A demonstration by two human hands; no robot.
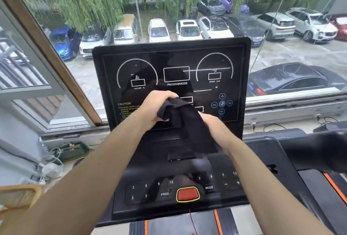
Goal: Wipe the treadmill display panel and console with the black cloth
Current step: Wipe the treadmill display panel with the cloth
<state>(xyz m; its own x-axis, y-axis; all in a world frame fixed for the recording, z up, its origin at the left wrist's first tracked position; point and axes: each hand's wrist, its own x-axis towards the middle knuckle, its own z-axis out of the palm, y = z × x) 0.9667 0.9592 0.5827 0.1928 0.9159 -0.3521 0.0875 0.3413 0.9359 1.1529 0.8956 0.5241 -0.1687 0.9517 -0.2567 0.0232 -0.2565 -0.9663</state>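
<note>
The black treadmill display panel [172,60] stands upright in front of me, with white dial outlines and a "PROGAM/MODE" box. Below it the console [146,189] slopes toward me with number keys and a red stop button [188,194]. Both hands hold the black cloth [189,122] in front of the panel's lower middle. My left hand [154,109] grips its bunched upper end. My right hand [216,129] grips the lower right side, and the cloth hangs down between them. The cloth hides part of the panel's lower boxes.
A large window [187,9] behind the panel looks onto a car park. A slanted window frame [47,50] runs at the left. Cables and small items [56,159] lie on the floor at the left. A second treadmill's black handrail [319,150] stands at the right.
</note>
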